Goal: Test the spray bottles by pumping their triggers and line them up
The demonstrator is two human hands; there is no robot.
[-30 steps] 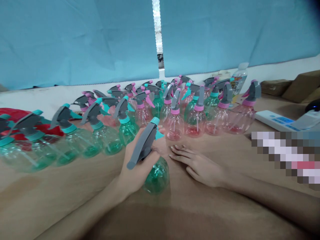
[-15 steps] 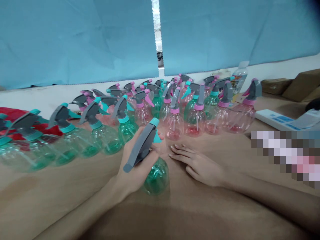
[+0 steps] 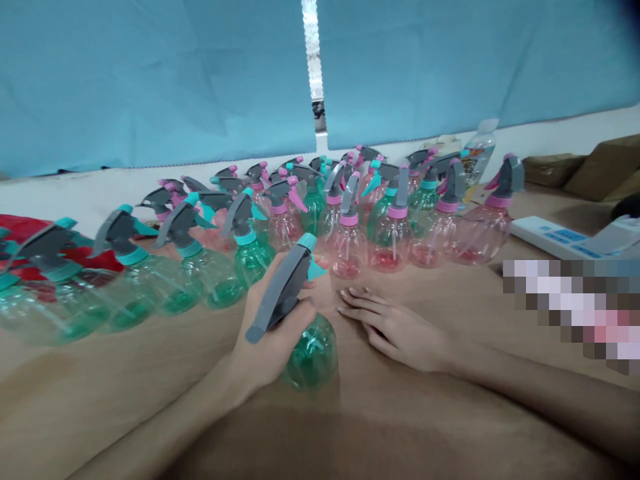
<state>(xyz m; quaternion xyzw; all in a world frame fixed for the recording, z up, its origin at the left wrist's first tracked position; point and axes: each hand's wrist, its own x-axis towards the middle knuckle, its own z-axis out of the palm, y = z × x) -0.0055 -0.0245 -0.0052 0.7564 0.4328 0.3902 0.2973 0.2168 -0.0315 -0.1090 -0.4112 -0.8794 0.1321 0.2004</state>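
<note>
My left hand (image 3: 273, 333) is wrapped round the neck of a green spray bottle (image 3: 313, 353) with a grey and turquoise trigger head. The bottle stands upright on the table (image 3: 390, 427), its nozzle pointing away from me. To its right, my right hand (image 3: 400, 327) lies flat on the tabletop, fingers stretched out and holding nothing. Just beyond that hand is a pink spray bottle (image 3: 349, 250). A row of green spray bottles (image 3: 215, 280) stands to the left of my left hand.
Behind the front row crowd several more pink and green spray bottles (image 3: 285, 223). Red plastic (image 3: 25, 230) lies at far left. A clear drink bottle (image 3: 480, 157), cardboard boxes (image 3: 607, 170) and a white device with blue buttons (image 3: 550, 237) are at the right. A blue curtain (image 3: 175, 73) hangs behind.
Almost nothing differs. The turquoise trigger on the held spray bottle shows slightly higher beside my left fingers, and my right thumb has shifted a little.
</note>
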